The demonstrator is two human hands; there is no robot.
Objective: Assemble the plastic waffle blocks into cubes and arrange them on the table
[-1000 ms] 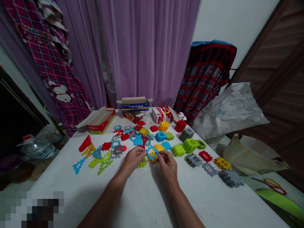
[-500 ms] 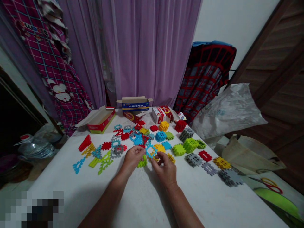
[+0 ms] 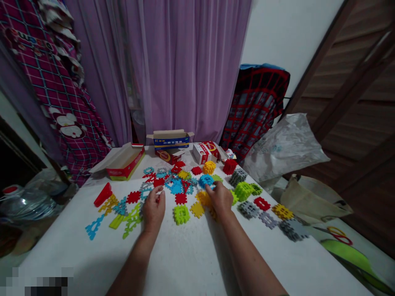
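My left hand hovers over grey pieces at the left of the pile, fingers curled, with nothing visible in them. My right hand reaches to the stack of blue pieces, its fingertips at the near edge; whether it grips one is hidden. Beneath and beside it lie yellow pieces. A green stack stands between my hands, with a red square piece just behind. Mixed blue, red and grey pieces form a loose pile farther back.
Open boxes stand at the table's back: a red-green one, a blue one and a red-white one. Green, grey and yellow stacks line the right. Triangular pieces lie at left.
The blue ring-shaped piece is no longer between my hands. My hands have moved apart, the left one leftward and the right one up to the blue stack. The view has shifted slightly.
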